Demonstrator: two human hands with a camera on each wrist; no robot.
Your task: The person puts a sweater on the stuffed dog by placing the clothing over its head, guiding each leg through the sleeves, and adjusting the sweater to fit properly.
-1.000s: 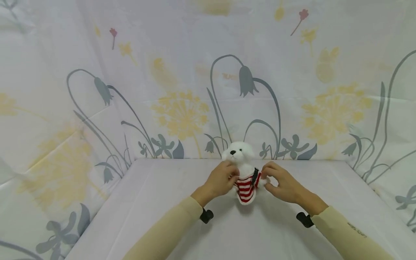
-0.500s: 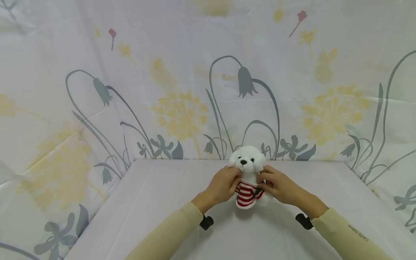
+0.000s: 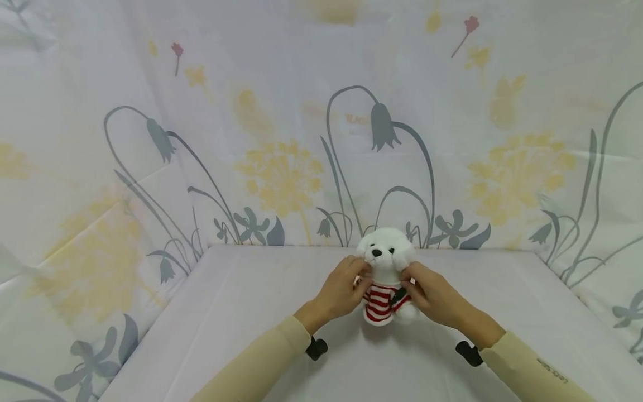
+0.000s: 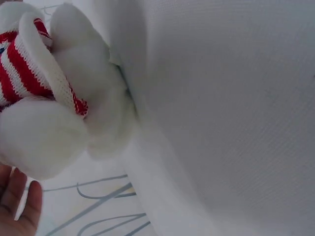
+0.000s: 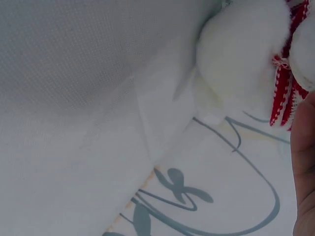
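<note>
A white plush dog (image 3: 385, 244) in a red-and-white striped sweater (image 3: 378, 306) sits upright, facing me, with a dark strap across its front. My left hand (image 3: 339, 287) pinches its paw on the left side, fingertips just below the head. On the opposite side my right hand (image 3: 438, 291) pinches the other paw, thumb near the strap. From the left wrist, a rounded white paw (image 4: 42, 135) shows beside my fingers (image 4: 32, 204). The right wrist view catches the edge of my right hand (image 5: 304, 162) under the striped knit, beside the dog's white fur (image 5: 243, 56).
White cloth covers the table (image 3: 261, 279). Behind it rises a flower-printed curtain (image 3: 281, 100), which meets the table's back edge close behind the dog. Dark wrist camera mounts (image 3: 317, 349) hang under both forearms.
The dog has shifted slightly right and toward me and turned to face front. My right hand, apart from its upper side at first, has come in and taken hold of the right paw.
</note>
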